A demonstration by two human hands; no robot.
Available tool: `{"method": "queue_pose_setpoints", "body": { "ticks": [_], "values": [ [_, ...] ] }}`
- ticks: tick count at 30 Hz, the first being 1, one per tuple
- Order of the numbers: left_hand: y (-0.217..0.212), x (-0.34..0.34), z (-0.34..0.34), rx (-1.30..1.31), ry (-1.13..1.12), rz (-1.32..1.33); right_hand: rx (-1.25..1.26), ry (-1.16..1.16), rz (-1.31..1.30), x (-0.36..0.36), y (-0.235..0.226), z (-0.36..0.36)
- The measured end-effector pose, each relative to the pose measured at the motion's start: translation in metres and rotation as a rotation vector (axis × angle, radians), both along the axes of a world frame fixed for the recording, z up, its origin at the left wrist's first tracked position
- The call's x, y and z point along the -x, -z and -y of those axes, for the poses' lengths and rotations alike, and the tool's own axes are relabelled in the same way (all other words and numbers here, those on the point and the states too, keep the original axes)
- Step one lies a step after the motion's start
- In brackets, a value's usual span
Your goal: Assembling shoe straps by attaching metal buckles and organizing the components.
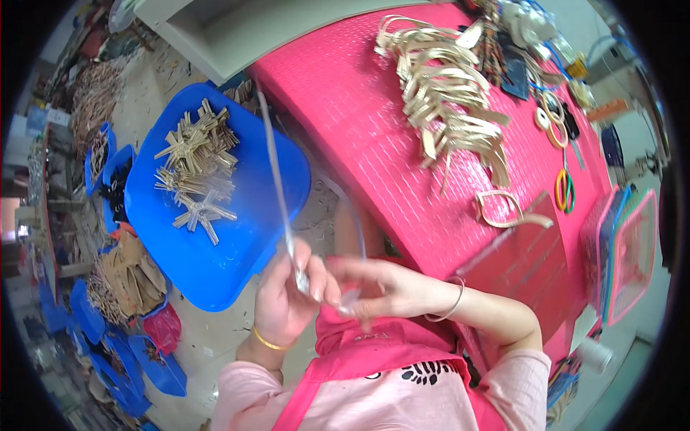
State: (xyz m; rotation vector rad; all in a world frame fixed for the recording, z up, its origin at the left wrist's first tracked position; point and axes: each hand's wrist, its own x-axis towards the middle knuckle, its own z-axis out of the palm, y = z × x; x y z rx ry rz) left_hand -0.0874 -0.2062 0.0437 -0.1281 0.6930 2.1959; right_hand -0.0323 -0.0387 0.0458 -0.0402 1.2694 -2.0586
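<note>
In front of my body, my left hand is closed around the lower end of a long, thin pale strip. The strip rises away toward the table's left edge, and a silvery bit shows between the thumb and fingers. Close beside it, my right hand has bent fingers drawn together; a small, blurred whitish piece shows at their tips, too unclear to name. A blue plastic tray lies to the left of my hands. It holds star-shaped bundles of gold strips.
At right, a pink-covered table carries a row of gold straps, a single looped strap, scissors with coloured handles and a dark red board. Stacked plastic baskets stand at its far right. Blue trays crowd the left floor.
</note>
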Motion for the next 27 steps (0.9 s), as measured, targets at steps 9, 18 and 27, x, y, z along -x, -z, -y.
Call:
{"method": "queue_pose_setpoints", "body": {
  "ticks": [9, 18, 27],
  "values": [
    [0.058, -0.002, 0.118, 1.558, -0.016, -1.015, -1.104, 0.161, -0.510, -0.158, -0.039, -0.029],
    [-0.007, -0.062, -0.073, 0.144, 0.858, -0.562, -1.530, 0.121, -1.208, -0.148, -0.015, 0.035],
    [-0.019, 0.040, -0.072, 0.237, 0.033, -0.622, -1.693, 0.749, -0.745, -0.087, -0.016, -0.098]
  ]
}}
